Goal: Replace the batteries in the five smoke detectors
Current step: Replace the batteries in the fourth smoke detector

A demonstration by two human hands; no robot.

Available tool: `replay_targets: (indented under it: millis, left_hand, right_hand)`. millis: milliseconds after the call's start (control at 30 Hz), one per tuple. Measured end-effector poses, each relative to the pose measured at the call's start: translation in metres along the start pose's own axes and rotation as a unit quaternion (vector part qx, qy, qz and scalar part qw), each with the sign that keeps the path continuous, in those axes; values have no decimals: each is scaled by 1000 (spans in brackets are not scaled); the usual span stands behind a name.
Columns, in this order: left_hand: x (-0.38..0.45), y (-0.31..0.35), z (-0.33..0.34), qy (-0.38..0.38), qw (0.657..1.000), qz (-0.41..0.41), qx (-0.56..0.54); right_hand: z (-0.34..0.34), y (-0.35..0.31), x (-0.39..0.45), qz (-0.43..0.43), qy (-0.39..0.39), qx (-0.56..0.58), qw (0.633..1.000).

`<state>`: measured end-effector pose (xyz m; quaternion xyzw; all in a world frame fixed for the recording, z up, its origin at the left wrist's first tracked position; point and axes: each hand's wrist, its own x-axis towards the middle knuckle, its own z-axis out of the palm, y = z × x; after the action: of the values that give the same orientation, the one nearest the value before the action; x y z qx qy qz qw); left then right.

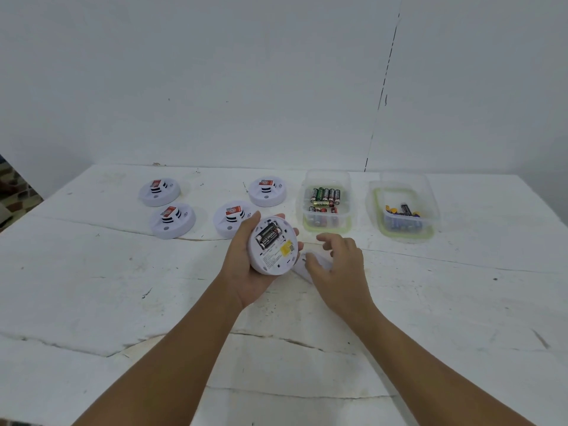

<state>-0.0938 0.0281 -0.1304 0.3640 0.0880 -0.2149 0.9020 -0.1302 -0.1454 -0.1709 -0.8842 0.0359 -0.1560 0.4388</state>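
The smoke detector (273, 245) is held above the tabletop (92, 272), underside up, cupped in the left hand (246, 265); the grip is curled round its rim. 2 batteries (268, 235) lie exposed, long axis approx. toward the far right. The right hand (336, 259) is relaxed, fingers resting on a white cover piece (302, 267), grasp not discernible. Risk: detector could be dropped if tilted; old and new cells could be mixed between the 2 containers (325, 198).

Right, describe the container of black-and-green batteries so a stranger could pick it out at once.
On the white table, look along the far edge, right of the four smoke detectors lying face up. Two clear plastic containers sit side by side there; take the left container, nearest the detectors. It holds a neat row of black-and-green batteries, while the right container holds a loose pile of blue and yellow ones.
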Motion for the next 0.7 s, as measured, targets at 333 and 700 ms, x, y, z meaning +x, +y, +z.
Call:
replay_targets:
  millis: [333, 700]
  left_hand:
    - [3, -28, 10, -30, 997, -57, -35]
    - [7, -24, 9, -18, 997, -77, -16]
  right_hand:
    - [5, -30, -10, -33, 4, 148, 988]
    - [-4, -42, -1, -18, -19, 17, 1000]
